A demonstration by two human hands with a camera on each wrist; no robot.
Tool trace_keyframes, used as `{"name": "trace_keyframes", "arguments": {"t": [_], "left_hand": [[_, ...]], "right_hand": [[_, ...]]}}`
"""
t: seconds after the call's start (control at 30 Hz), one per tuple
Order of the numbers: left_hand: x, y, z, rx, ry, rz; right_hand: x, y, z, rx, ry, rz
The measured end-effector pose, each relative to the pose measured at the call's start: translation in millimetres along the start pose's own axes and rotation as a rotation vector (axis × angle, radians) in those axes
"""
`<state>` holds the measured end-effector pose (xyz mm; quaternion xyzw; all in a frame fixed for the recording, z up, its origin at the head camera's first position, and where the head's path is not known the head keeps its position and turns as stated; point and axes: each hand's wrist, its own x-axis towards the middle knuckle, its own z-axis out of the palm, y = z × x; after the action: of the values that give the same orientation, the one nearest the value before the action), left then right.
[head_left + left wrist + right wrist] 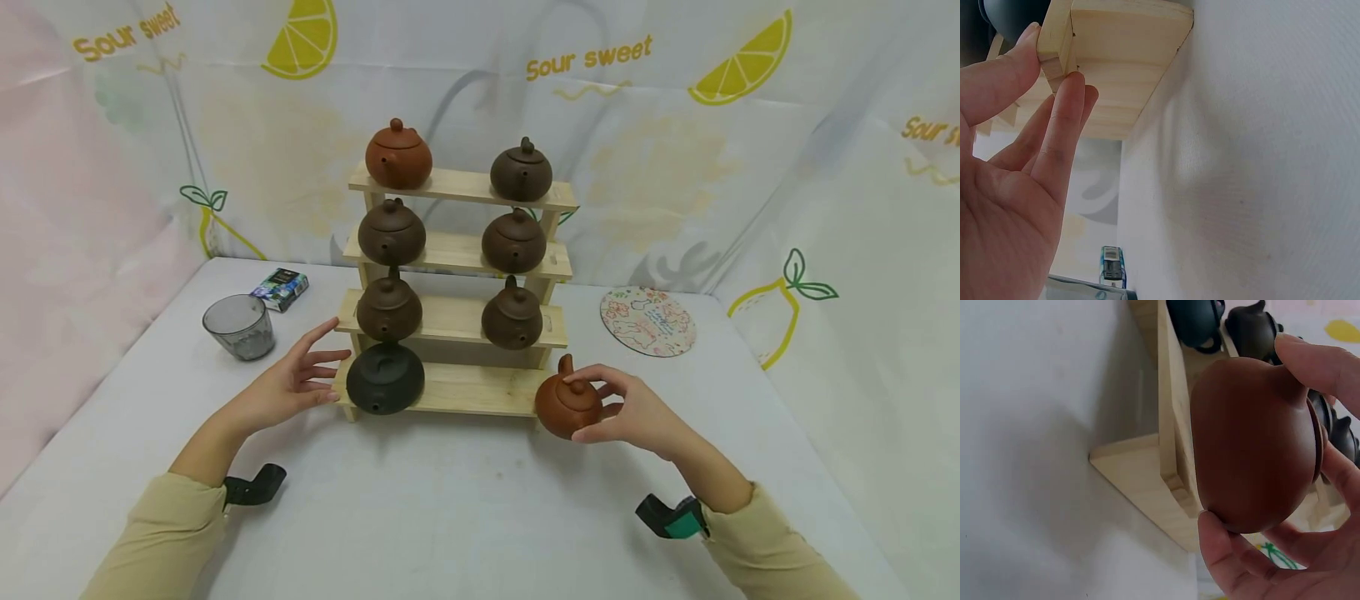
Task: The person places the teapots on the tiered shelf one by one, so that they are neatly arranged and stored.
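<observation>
My right hand (637, 412) holds a reddish-brown clay teapot (1254, 444) by its body, at the right end of the lowest step of a wooden display rack (472, 390). In the right wrist view the thumb lies near its spout and the fingertips curl under the other side. On the left, my left hand (294, 379) pinches the end of that lowest step between thumb and fingers, as the left wrist view shows. Beside it on the step sits a flat black teapot (386, 380). Dark brown teapots (390, 308) and one reddish teapot (399, 157) stand in pairs on the higher steps.
A grey glass cup (242, 329) and a small patterned box (281, 288) are on the white table (420, 517) at the left. Right of the rack lies a round printed mat (648, 322). A white curtain (465, 50) with lemon prints hangs behind.
</observation>
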<state>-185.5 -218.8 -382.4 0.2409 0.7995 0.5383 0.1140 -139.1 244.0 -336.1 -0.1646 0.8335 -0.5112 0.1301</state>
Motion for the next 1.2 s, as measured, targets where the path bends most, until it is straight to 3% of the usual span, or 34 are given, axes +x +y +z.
{"name": "trace_keyframes", "arguments": {"t": [0.63, 1.2], "left_hand": [[0.4, -0.4, -0.5, -0.005, -0.002, -0.001], [0.1, -1.5, -0.6, -0.012, -0.003, 0.007]], "right_hand": [[32.3, -14, 41, -0.058, -0.044, -0.079], [41.6, -14, 59, -0.07, 0.066, -0.094]]}}
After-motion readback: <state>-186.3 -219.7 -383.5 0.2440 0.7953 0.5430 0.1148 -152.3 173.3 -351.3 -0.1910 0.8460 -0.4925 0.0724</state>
